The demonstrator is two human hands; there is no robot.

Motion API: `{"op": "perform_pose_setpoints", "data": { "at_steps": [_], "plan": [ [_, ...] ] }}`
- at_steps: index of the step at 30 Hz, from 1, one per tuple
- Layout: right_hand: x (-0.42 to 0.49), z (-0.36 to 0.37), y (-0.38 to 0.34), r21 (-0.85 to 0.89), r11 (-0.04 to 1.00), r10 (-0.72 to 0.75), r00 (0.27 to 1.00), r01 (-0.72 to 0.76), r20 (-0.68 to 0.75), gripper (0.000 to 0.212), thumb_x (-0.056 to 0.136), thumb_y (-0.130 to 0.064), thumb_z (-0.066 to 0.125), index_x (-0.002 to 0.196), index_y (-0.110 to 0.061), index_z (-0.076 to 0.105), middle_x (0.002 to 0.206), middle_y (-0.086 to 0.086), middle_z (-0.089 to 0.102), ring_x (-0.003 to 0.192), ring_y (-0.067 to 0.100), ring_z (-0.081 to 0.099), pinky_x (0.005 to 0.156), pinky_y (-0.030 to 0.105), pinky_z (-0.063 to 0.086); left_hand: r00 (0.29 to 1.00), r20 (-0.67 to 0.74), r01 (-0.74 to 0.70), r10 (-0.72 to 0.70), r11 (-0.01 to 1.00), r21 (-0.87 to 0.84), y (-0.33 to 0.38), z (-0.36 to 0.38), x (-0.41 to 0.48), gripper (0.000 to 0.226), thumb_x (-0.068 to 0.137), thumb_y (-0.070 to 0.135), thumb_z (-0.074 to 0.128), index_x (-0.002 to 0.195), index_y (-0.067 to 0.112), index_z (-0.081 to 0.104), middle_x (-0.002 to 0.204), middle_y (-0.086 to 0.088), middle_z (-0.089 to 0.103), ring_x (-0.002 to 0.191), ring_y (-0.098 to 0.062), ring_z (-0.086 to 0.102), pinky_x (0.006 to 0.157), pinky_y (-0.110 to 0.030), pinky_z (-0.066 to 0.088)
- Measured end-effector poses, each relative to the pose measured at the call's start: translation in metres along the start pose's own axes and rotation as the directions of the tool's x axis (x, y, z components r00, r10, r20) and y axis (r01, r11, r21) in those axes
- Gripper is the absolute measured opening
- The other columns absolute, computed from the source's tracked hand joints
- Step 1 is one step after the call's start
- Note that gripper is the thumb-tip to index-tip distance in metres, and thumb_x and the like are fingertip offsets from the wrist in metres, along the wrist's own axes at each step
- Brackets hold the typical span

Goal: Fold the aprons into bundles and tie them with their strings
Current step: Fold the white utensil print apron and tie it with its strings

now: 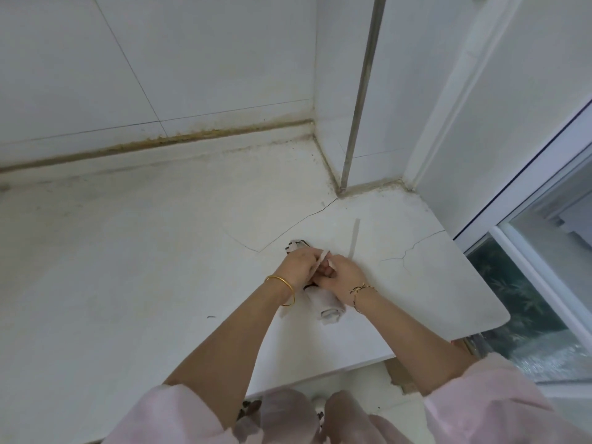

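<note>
The person stands at a white countertop with both hands drawn together over the rolled apron bundle. The bundle lies on the counter right under the hands. Its near end sticks out below the wrists, and its far end peeks out just beyond the left hand's knuckles.

The left hand, with a gold bangle on its wrist, has its fingers curled and pinches a pale string. That string rises in the narrow gap between the two hands.

The right hand, with a thread bracelet on its wrist, touches the left. Its fingers are curled in tight at the same string, over the middle of the bundle.

A second string lies flat on the counter, running straight away from the right hand's knuckles. I cannot tell whether that hand grips its near end.

Cracks in the countertop fan out beyond both hands. Loose pink sleeves cover the upper arms.
</note>
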State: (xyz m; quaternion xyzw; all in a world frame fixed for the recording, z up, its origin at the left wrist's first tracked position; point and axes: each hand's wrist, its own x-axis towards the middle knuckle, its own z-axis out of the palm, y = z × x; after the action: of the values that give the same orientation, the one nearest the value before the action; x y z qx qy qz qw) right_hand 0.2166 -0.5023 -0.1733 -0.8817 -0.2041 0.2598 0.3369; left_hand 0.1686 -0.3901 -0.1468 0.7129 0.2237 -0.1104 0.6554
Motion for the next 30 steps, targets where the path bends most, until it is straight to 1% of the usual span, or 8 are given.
{"op": "perform_pose_setpoints", "data": {
  "at_steps": [4,9,13,18,21,24,28,30],
  "plan": [
    [-0.004,-0.021,0.007,0.018,0.998,0.066,0.997,-0.065,-0.032,0.035,0.087,-0.025,0.061,0.058,-0.023,0.042,0.059,-0.006,0.044,0.054,0.015,0.049,0.047,0.022,0.035,0.999,0.032,0.005,-0.009,0.990,0.144,0.001,0.000,0.004,0.050,0.080,-0.018,0.033,0.105,0.007,0.068,0.074,-0.003,0.059,0.065,-0.010,0.051,0.052,-0.010,0.040],
    [-0.008,-0.050,-0.017,0.121,0.993,0.007,0.999,-0.013,0.047,0.012,0.085,-0.015,0.059,0.077,-0.008,0.062,0.063,0.005,0.059,0.050,0.014,0.056,0.051,0.026,0.042,0.998,0.057,-0.058,0.036,0.885,0.463,-0.005,-0.001,0.016,0.013,0.081,-0.005,0.056,0.073,0.005,0.059,0.061,0.000,0.039,0.059,-0.013,0.037,0.053,-0.018,0.031],
    [-0.002,-0.059,-0.029,0.679,0.732,0.051,0.990,0.054,-0.133,0.020,0.086,0.005,0.058,0.102,-0.007,0.060,0.101,0.008,0.059,0.075,0.021,0.061,0.065,0.023,0.055,0.998,-0.053,-0.003,0.021,0.949,0.316,-0.007,0.003,0.018,0.016,0.088,0.005,0.054,0.079,0.009,0.066,0.064,0.000,0.053,0.059,-0.011,0.046,0.058,-0.016,0.037],
    [-0.002,-0.057,-0.007,0.183,0.982,0.124,0.873,-0.040,-0.472,0.035,0.081,0.008,0.048,0.111,-0.012,0.052,0.117,0.001,0.039,0.079,0.018,0.051,0.075,0.029,0.047,0.987,-0.104,0.131,-0.125,0.990,0.052,0.001,0.002,0.015,0.029,0.093,0.016,0.050,0.069,0.010,0.064,0.056,-0.001,0.051,0.050,-0.012,0.043,0.048,-0.017,0.035],
    [-0.002,-0.037,0.002,0.209,0.977,0.098,0.945,-0.032,-0.312,0.026,0.079,0.007,0.050,0.088,-0.017,0.056,0.092,-0.001,0.049,0.080,0.021,0.053,0.068,0.027,0.045,0.982,-0.107,0.154,-0.156,0.988,-0.024,0.003,0.002,0.015,0.033,0.093,0.017,0.049,0.063,0.010,0.062,0.046,0.002,0.051,0.045,-0.012,0.041,0.041,-0.017,0.032],
    [0.000,-0.021,-0.003,0.407,0.912,0.084,0.995,-0.053,-0.059,0.029,0.086,0.004,0.054,0.109,-0.013,0.055,0.092,0.004,0.059,0.087,0.019,0.055,0.069,0.019,0.044,0.981,-0.097,0.166,-0.169,0.985,-0.039,0.006,0.002,0.014,0.034,0.092,0.014,0.050,0.058,0.010,0.054,0.037,0.007,0.046,0.034,-0.008,0.039,0.035,-0.015,0.029],
    [0.006,-0.021,-0.008,0.561,0.821,0.193,0.976,-0.102,-0.105,0.027,0.083,0.005,0.056,0.101,-0.014,0.057,0.084,0.009,0.058,0.084,0.024,0.057,0.084,0.037,0.050,0.980,-0.086,0.178,-0.181,0.983,-0.043,0.007,0.002,0.012,0.034,0.094,0.014,0.046,0.062,0.008,0.056,0.041,0.004,0.047,0.033,-0.007,0.041,0.037,-0.014,0.031],
    [0.005,-0.028,-0.010,0.771,0.626,0.271,0.960,-0.118,-0.074,0.021,0.083,0.009,0.052,0.087,-0.011,0.055,0.084,0.012,0.057,0.076,0.025,0.058,0.082,0.038,0.052,0.979,-0.105,0.168,-0.176,0.982,-0.082,0.005,0.002,0.014,0.028,0.094,0.012,0.045,0.068,0.007,0.056,0.052,-0.004,0.051,0.044,-0.013,0.046,0.042,-0.017,0.035]
  ]
}}
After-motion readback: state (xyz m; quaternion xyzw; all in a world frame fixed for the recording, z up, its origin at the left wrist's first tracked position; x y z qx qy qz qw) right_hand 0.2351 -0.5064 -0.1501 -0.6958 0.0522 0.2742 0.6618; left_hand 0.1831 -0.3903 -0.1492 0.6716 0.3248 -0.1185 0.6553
